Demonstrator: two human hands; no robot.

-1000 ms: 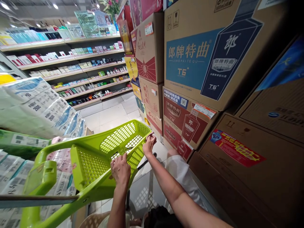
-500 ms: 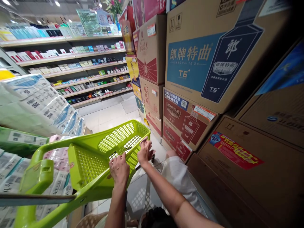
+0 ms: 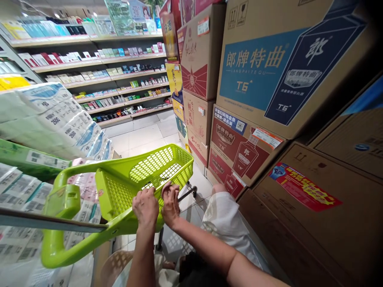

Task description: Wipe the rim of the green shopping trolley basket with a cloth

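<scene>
A bright green plastic shopping cart (image 3: 115, 169) stands in front of me, its perforated basket turned lengthwise across my view. My left hand (image 3: 146, 207) is closed over the basket's near side rim. Right beside it, my right hand (image 3: 171, 203) is curled on the same rim, a little farther toward the basket's far end. Fingertips of both hands are partly hidden behind the rim. Inside the basket I see only its slotted floor and a ribbed panel. A grey metal bar (image 3: 54, 219) crosses the cart's handle end.
Stacked cardboard cartons (image 3: 257, 59) rise along the right. Wrapped tissue packs (image 3: 60, 115) are piled on the left. A tiled floor (image 3: 143, 133) runs toward shelves (image 3: 98, 59) of small boxes. White cloth (image 3: 223, 215) covers my knee, close to the cartons.
My right hand has slid back along the rim toward my left hand. The cart sits slightly farther right in view, and one of its wheels now shows beyond my right hand.
</scene>
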